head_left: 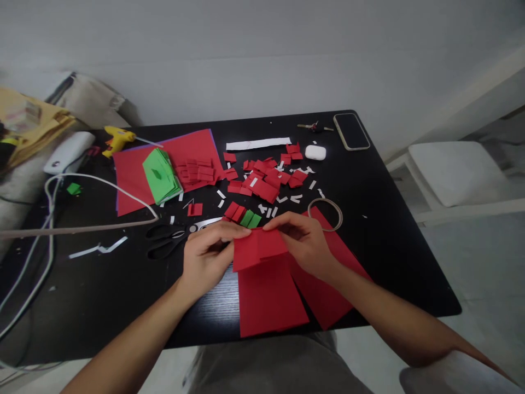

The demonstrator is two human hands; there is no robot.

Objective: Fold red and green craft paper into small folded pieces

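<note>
Between both hands is a folded piece of red paper, held up above the table's near side. My left hand pinches its left top edge. With thumb and fingers, my right hand grips its right top edge. Below it lie a red paper sheet and, to the right, a second red sheet partly under my right forearm. Just beyond the fingers are small folded green papers and red ones. Black-handled scissors lie left of my left hand, their blades partly hidden by it.
Small red folded pieces and white paper scraps lie mid-table. At the left are a green paper stack, large red sheets, a yellow glue gun and cables. A phone, keys, white case and tape ring are right.
</note>
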